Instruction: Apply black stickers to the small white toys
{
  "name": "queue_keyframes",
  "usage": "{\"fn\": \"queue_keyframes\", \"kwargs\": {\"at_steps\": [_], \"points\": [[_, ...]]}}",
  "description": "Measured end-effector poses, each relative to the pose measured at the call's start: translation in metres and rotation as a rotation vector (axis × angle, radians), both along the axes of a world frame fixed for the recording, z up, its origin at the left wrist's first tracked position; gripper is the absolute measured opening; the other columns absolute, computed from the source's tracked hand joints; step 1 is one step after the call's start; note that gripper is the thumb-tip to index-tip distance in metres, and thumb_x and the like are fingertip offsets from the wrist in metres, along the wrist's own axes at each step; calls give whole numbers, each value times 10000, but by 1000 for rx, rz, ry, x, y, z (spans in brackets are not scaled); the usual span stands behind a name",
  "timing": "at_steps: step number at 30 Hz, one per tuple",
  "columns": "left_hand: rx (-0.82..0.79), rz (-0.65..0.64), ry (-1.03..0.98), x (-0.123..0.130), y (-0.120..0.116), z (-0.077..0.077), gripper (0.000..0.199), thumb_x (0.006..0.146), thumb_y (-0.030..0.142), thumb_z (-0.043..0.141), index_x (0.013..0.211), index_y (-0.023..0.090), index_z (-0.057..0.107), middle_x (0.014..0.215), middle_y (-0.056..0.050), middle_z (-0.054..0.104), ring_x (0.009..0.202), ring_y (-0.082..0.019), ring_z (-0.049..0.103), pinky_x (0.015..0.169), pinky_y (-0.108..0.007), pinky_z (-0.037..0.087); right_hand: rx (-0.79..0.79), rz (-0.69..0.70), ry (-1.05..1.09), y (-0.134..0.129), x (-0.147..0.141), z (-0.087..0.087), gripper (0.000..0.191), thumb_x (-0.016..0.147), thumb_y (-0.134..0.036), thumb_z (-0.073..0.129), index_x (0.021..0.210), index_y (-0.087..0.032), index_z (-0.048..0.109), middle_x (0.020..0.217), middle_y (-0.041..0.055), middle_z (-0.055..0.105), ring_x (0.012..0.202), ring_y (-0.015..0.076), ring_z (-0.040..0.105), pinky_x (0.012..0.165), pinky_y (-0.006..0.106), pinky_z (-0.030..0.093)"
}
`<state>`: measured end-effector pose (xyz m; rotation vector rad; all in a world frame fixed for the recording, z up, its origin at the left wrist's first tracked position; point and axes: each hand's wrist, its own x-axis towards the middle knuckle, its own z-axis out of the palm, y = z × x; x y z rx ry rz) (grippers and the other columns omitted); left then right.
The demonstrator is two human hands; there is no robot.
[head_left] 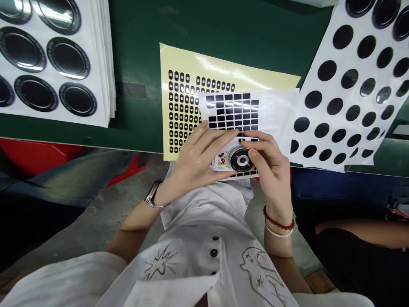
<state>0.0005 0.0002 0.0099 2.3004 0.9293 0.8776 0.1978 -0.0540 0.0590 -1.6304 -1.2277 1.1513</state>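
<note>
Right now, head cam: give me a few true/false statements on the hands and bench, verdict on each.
The left hand wears a metal wristwatch. True.
The right hand has a bare wrist. False: it wears a red bead bracelet and a white band.
Both hands hold a white Mickey Mouse device. True.
The sheet of black dots lies left of the hands. False: the sheet of black dots lies to their right.
A yellow sheet of small black shapes lies on the green bench. True.
</note>
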Motion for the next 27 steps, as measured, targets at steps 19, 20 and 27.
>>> {"fn": "queue_keyframes", "kwargs": {"at_steps": [19, 20, 27], "points": [[-28, 36, 12, 2, -2, 0, 692, 1003, 544, 710, 1576, 252, 456, 1261, -69, 711, 1185, -246, 688, 1290, -556, 427, 65, 20, -272, -2, -13, 0, 265, 926, -379, 807, 1109, -274, 646, 1377, 84, 673, 1309, 324, 632, 1013, 531, 466], [-27, 36, 10, 2, -2, 0, 688, 1003, 543, 710, 1575, 255, 459, 1259, -67, 711, 1186, -245, 689, 1290, -553, 429, 87, -27, -277, -1, -18, -1, 236, 929, -380, 803, 1067, -266, 648, 1333, 83, 693, 1295, 319, 638, 1005, 522, 464], [-57, 10, 28, 0, -1, 3, 750, 974, 548, 747, 1596, 269, 435, 1323, -84, 702, 1218, -264, 685, 1296, -578, 420, 108, -133, -192, 2, -23, -9, 106, 1029, -323, 659, 969, -257, 717, 1250, 66, 749, 1158, 271, 708, 949, 480, 528]]}}
